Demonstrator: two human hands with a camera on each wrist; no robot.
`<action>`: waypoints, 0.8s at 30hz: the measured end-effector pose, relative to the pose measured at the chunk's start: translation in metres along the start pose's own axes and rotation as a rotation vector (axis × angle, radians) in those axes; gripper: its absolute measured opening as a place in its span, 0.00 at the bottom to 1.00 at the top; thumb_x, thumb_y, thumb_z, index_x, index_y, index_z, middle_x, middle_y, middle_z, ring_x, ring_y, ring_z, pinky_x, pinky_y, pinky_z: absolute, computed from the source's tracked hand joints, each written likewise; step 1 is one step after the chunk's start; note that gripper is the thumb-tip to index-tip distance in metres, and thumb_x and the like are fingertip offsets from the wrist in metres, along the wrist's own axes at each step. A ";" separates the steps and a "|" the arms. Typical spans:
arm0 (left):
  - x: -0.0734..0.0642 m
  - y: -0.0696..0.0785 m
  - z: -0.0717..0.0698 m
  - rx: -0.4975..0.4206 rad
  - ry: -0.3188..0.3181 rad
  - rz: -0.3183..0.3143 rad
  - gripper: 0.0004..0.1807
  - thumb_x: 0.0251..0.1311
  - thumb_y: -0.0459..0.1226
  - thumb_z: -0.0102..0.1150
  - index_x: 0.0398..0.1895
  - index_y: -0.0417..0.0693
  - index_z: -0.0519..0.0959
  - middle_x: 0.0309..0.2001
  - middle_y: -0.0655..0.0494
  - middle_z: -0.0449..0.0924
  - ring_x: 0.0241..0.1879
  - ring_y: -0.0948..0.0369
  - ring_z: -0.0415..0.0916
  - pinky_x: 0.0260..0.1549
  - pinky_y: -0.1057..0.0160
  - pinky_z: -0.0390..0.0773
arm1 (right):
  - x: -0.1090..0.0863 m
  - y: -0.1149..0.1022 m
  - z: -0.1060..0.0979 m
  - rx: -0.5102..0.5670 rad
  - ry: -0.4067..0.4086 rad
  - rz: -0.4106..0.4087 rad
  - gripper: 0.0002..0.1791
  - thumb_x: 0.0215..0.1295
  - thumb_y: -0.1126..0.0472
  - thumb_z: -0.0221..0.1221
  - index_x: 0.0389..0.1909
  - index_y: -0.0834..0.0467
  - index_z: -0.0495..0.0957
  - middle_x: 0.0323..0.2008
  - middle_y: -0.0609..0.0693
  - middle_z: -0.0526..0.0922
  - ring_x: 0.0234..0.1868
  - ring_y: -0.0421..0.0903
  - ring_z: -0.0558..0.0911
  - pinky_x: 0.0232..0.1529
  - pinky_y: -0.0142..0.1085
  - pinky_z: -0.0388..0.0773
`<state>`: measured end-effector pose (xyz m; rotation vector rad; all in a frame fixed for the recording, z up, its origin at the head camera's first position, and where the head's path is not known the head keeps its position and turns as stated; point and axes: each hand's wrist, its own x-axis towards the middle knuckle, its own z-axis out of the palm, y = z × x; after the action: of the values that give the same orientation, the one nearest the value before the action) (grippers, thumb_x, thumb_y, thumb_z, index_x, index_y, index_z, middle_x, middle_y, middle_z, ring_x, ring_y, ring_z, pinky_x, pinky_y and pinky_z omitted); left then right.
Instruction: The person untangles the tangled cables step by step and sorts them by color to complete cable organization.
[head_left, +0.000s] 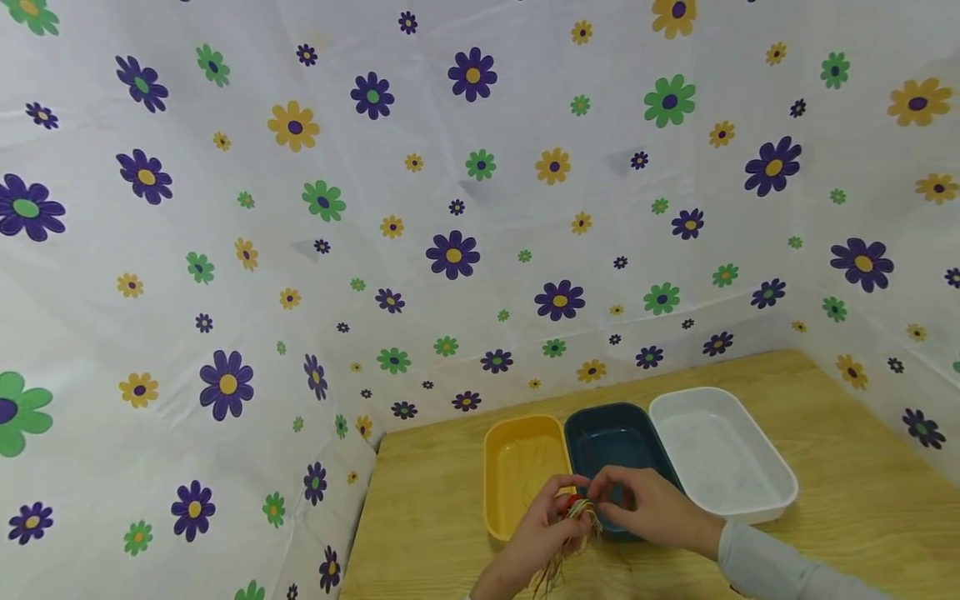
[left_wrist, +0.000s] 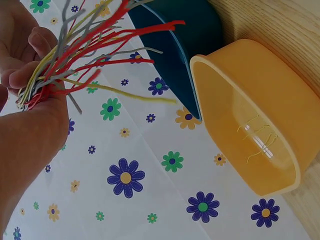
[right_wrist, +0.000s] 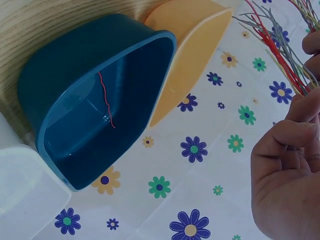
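A bundle of thin wires (left_wrist: 52,75) in red, grey and yellow fans out from my left hand (head_left: 538,527), which grips it above the front edges of the trays. My right hand (head_left: 656,507) meets it from the other side, thumb and fingertips pinching at the bundle; which strand they hold is hidden. Several fine yellow wires (left_wrist: 262,146) lie inside the yellow tray (head_left: 489,479). One red wire (right_wrist: 106,100) rests along the bottom of the dark blue tray (head_left: 611,412).
A white tray (head_left: 720,450) stands at the right of the row, beside the blue one. The wooden table (head_left: 420,500) extends left and right of the trays. White flowered cloth (head_left: 510,183) hangs behind the table and along both sides.
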<state>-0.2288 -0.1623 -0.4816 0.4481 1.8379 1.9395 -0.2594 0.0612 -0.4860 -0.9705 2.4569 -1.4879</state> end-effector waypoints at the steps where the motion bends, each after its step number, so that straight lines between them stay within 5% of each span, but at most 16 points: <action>1: 0.001 0.000 0.000 0.001 -0.001 0.003 0.25 0.69 0.26 0.51 0.68 0.39 0.62 0.38 0.58 0.76 0.25 0.66 0.63 0.26 0.70 0.64 | -0.001 0.000 -0.001 0.003 0.002 -0.004 0.03 0.73 0.55 0.63 0.44 0.48 0.82 0.37 0.41 0.85 0.23 0.33 0.72 0.25 0.31 0.72; 7: 0.003 -0.001 0.002 0.002 0.030 0.003 0.21 0.70 0.27 0.51 0.65 0.40 0.67 0.37 0.57 0.76 0.24 0.65 0.63 0.25 0.70 0.65 | -0.006 0.000 0.001 -0.017 0.047 -0.011 0.02 0.72 0.53 0.65 0.42 0.43 0.83 0.36 0.37 0.85 0.24 0.32 0.74 0.26 0.31 0.73; 17: 0.001 0.002 0.009 -0.066 0.041 -0.037 0.36 0.61 0.21 0.46 0.75 0.42 0.57 0.39 0.55 0.77 0.30 0.63 0.66 0.27 0.68 0.61 | -0.008 0.000 0.003 -0.013 0.125 -0.179 0.08 0.68 0.62 0.67 0.41 0.44 0.84 0.39 0.39 0.85 0.26 0.31 0.74 0.27 0.31 0.75; 24: 0.000 -0.004 0.004 -0.018 0.025 -0.024 0.20 0.72 0.27 0.49 0.65 0.38 0.68 0.39 0.55 0.79 0.26 0.64 0.65 0.26 0.68 0.65 | -0.009 0.002 0.004 -0.027 0.089 -0.127 0.05 0.71 0.58 0.66 0.40 0.42 0.82 0.37 0.36 0.82 0.27 0.30 0.73 0.28 0.30 0.75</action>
<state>-0.2264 -0.1591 -0.4853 0.3960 1.8318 1.9524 -0.2513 0.0637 -0.4914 -1.1079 2.5256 -1.5731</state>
